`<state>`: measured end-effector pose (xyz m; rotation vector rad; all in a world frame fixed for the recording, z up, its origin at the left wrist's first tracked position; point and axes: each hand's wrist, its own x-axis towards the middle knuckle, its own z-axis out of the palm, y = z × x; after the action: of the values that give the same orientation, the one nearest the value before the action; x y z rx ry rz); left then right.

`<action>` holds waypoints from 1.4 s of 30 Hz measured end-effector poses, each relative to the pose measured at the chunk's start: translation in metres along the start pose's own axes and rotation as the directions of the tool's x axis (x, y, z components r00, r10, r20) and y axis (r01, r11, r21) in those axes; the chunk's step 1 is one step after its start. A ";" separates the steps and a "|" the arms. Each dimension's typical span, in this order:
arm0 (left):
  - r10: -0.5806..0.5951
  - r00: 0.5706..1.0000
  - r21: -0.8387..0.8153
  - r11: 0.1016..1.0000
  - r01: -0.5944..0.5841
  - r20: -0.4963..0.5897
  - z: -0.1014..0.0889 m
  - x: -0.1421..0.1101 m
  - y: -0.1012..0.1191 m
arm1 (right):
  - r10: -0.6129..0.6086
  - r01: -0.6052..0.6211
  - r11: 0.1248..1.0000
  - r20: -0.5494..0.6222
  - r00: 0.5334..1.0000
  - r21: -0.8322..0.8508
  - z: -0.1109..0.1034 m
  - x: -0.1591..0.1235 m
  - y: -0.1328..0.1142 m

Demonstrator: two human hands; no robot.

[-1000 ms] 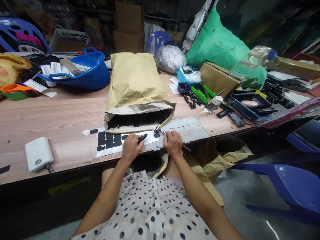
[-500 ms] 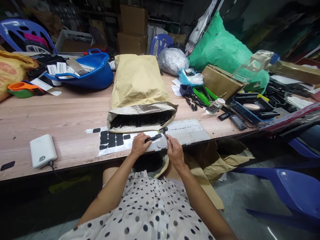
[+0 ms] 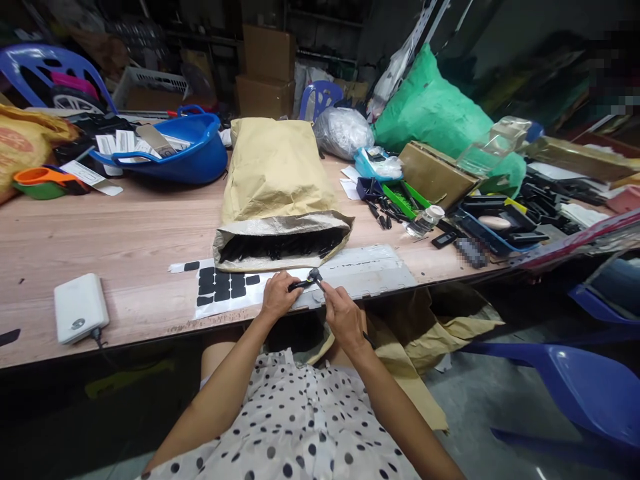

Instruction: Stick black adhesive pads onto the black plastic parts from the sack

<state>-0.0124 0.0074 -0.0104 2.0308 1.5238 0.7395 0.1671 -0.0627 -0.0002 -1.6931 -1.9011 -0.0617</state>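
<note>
My left hand [image 3: 279, 293] is closed on a slim black part [image 3: 299, 285], pinned against the grey-white board [image 3: 373, 268] at the table's front edge. In my right hand [image 3: 345, 317] is a small hammer [image 3: 315, 275], gripped by its thin handle. The hammer's dark head is over the right end of the black part; whether the two touch I cannot tell. Just behind both hands lies a kraft paper sack [image 3: 275, 173], its mouth facing me and full of black pieces [image 3: 280, 245]. Left of my left hand is a white sheet with black stickers [image 3: 221, 283].
A white power bank [image 3: 81, 308] with a cable lies at the left. Behind it stands a blue basin [image 3: 175, 150] holding white cards. To the right are a green tray [image 3: 405, 199], a clear bottle [image 3: 425, 220] and a blue tray of black parts [image 3: 493, 223]. An open sack [image 3: 425, 327] hangs below the table.
The hammer's head has moved left, from beside the black part's tip to over its end. My right hand has shifted left with it. My left hand keeps its hold.
</note>
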 end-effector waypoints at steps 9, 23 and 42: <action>-0.028 0.999 -0.024 0.999 0.027 -0.041 0.007 -0.002 -0.002 | -0.087 0.086 0.993 0.009 0.996 0.077 0.010 -0.007 -0.009; 0.011 0.998 0.009 1.000 -0.010 -0.065 0.015 -0.005 -0.001 | -0.191 0.176 0.972 -0.085 0.978 -0.158 0.036 0.042 0.058; 0.131 0.944 0.188 0.963 -0.194 0.303 0.024 -0.108 -0.002 | -0.069 0.055 0.972 -0.053 0.996 -0.227 0.043 0.037 0.044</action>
<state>-0.0222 -0.0982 -0.0434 2.3293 1.3260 0.3248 0.1904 -0.0038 -0.0338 -1.7549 -1.9622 -0.3619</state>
